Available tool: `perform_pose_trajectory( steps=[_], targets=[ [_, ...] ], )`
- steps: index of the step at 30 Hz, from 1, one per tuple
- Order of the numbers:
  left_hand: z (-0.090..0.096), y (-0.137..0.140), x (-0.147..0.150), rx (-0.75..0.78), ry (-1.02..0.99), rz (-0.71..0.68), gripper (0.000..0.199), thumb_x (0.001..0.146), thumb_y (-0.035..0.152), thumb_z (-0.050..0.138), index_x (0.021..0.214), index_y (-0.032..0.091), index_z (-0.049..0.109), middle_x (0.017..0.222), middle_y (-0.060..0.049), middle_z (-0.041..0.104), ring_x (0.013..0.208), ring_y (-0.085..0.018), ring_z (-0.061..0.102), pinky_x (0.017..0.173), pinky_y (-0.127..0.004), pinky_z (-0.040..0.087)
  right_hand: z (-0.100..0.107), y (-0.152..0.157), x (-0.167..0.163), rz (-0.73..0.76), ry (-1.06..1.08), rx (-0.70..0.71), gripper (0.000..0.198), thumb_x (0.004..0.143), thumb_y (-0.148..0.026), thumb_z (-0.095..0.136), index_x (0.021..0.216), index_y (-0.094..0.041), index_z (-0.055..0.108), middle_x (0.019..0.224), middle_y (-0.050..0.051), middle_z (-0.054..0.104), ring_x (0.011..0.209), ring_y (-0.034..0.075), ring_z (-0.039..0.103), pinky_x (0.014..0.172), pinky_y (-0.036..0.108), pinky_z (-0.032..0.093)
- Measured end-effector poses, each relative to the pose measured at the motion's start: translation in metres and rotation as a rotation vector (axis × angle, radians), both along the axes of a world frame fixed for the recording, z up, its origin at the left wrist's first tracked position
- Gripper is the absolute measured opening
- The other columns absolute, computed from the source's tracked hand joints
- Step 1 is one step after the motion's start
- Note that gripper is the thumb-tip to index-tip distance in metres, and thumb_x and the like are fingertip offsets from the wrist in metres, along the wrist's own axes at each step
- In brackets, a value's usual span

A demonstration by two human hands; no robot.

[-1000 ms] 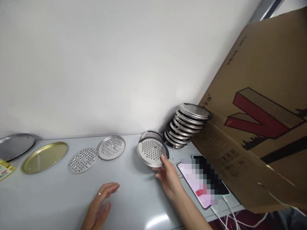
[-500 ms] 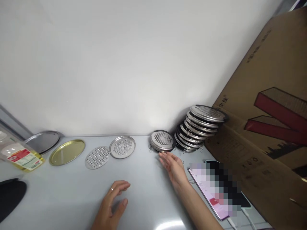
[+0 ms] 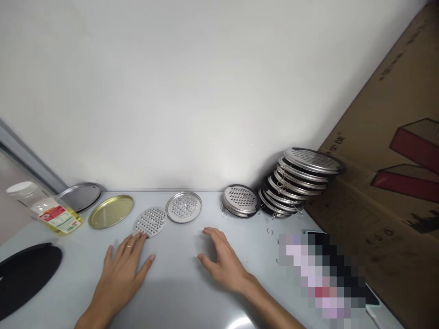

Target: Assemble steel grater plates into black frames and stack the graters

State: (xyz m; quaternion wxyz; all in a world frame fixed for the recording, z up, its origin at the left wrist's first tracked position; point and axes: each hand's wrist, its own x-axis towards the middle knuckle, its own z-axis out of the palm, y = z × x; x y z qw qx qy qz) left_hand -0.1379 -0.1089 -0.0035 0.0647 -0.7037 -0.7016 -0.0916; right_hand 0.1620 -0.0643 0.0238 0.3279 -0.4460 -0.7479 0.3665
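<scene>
My left hand (image 3: pixel 121 269) is open, palm down with fingers spread. Its fingertips reach the near edge of a flat perforated grater disc (image 3: pixel 151 221); whether they press on it I cannot tell. Behind that disc lies a rimmed round grater plate (image 3: pixel 184 207) against the wall. My right hand (image 3: pixel 222 258) is open and holds nothing, its thumb apart from the fingers above the grey table (image 3: pixel 178 283). Farther right, a small stack of round graters with black edging (image 3: pixel 241 197) sits beside a tall, leaning stack of similar graters (image 3: pixel 295 183).
A gold oval plate (image 3: pixel 111 211) and a grey metal plate (image 3: pixel 80 196) lie back left, by a bottle of yellow liquid (image 3: pixel 60 217). A black disc (image 3: pixel 30 269) is at the left edge. Blurred phones (image 3: pixel 343 269) and a cardboard box (image 3: pixel 387 201) stand right. A metal ring (image 3: pixel 270 231) lies nearby.
My right hand has come away from the small grater stack, moving left over the table. My left hand has moved left and forward to the perforated disc, its fingers spreading. The view has shifted left.
</scene>
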Motion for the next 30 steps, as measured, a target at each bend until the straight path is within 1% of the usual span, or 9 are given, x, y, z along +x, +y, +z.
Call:
perform_pose_trajectory(
  steps=[5,8,10,13,17,20,23,26,30],
  targets=[
    [0.006,-0.009,-0.012,0.062,-0.078,-0.07,0.051,0.092,0.047,0.048,0.138,0.024,0.048,0.14,-0.011,0.056,0.13,-0.031,0.05,0.111,-0.052,0.034,-0.001,-0.008,-0.03,0.117,-0.121,0.043,0.057,0.084,-0.027,0.062,0.138,-0.017,0.049,0.145,0.014,0.049,0.134,0.03,0.044,0.114,0.048,0.035],
    [0.025,0.0,-0.041,0.083,-0.144,0.009,0.055,0.094,0.049,0.044,0.14,0.019,0.045,0.138,-0.012,0.055,0.125,-0.031,0.053,0.105,-0.046,0.042,-0.005,-0.011,-0.05,0.223,-0.218,0.08,0.065,0.083,-0.031,0.064,0.143,-0.019,0.044,0.155,0.013,0.04,0.141,0.035,0.034,0.116,0.054,0.029],
    [0.038,0.009,-0.063,0.09,-0.143,0.08,0.054,0.095,0.051,0.041,0.137,0.019,0.047,0.136,-0.012,0.055,0.124,-0.032,0.053,0.104,-0.045,0.043,-0.007,-0.01,-0.066,0.298,-0.257,0.101,0.07,0.081,-0.035,0.066,0.145,-0.018,0.041,0.159,0.013,0.033,0.144,0.039,0.028,0.116,0.056,0.027],
    [0.048,0.024,-0.094,0.098,-0.082,0.195,0.052,0.096,0.052,0.036,0.137,0.02,0.048,0.139,-0.01,0.053,0.13,-0.032,0.048,0.108,-0.045,0.04,-0.009,-0.008,-0.088,0.346,-0.266,0.135,0.071,0.083,-0.04,0.064,0.145,-0.016,0.04,0.16,0.013,0.03,0.145,0.039,0.027,0.115,0.055,0.027],
    [0.035,0.039,-0.121,-0.002,-0.034,0.212,0.058,0.096,0.05,0.034,0.137,0.013,0.05,0.139,-0.015,0.056,0.129,-0.035,0.049,0.109,-0.052,0.037,-0.012,-0.011,-0.098,0.367,-0.301,0.199,0.067,0.085,-0.043,0.061,0.143,-0.016,0.041,0.158,0.012,0.035,0.142,0.039,0.03,0.115,0.056,0.027],
    [0.014,0.039,-0.121,-0.06,-0.015,0.219,0.06,0.094,0.051,0.033,0.135,0.012,0.054,0.138,-0.017,0.058,0.129,-0.037,0.049,0.107,-0.059,0.035,-0.013,-0.011,-0.102,0.38,-0.336,0.253,0.066,0.087,-0.045,0.059,0.143,-0.015,0.039,0.158,0.013,0.035,0.142,0.039,0.029,0.114,0.057,0.027],
    [0.001,0.026,-0.109,-0.043,0.023,0.21,0.062,0.093,0.049,0.033,0.142,0.012,0.047,0.144,-0.016,0.053,0.135,-0.037,0.042,0.11,-0.058,0.031,-0.014,-0.003,-0.114,0.399,-0.365,0.314,0.071,0.087,-0.046,0.059,0.145,-0.013,0.035,0.16,0.014,0.031,0.143,0.039,0.027,0.114,0.056,0.029],
    [-0.003,0.008,-0.095,-0.029,0.059,0.185,0.06,0.093,0.047,0.035,0.143,0.014,0.046,0.145,-0.013,0.051,0.136,-0.035,0.04,0.111,-0.054,0.03,-0.014,0.008,-0.129,0.437,-0.403,0.382,0.072,0.09,-0.051,0.054,0.147,-0.013,0.032,0.159,0.015,0.032,0.143,0.038,0.026,0.113,0.057,0.029],
    [-0.003,-0.015,-0.082,0.029,0.105,0.129,0.055,0.095,0.043,0.037,0.141,0.015,0.048,0.143,-0.013,0.054,0.133,-0.034,0.043,0.108,-0.054,0.032,-0.008,0.006,-0.128,0.447,-0.456,0.446,0.062,0.091,-0.052,0.053,0.139,-0.014,0.043,0.149,0.016,0.045,0.132,0.035,0.04,0.11,0.056,0.032]
  ],
)
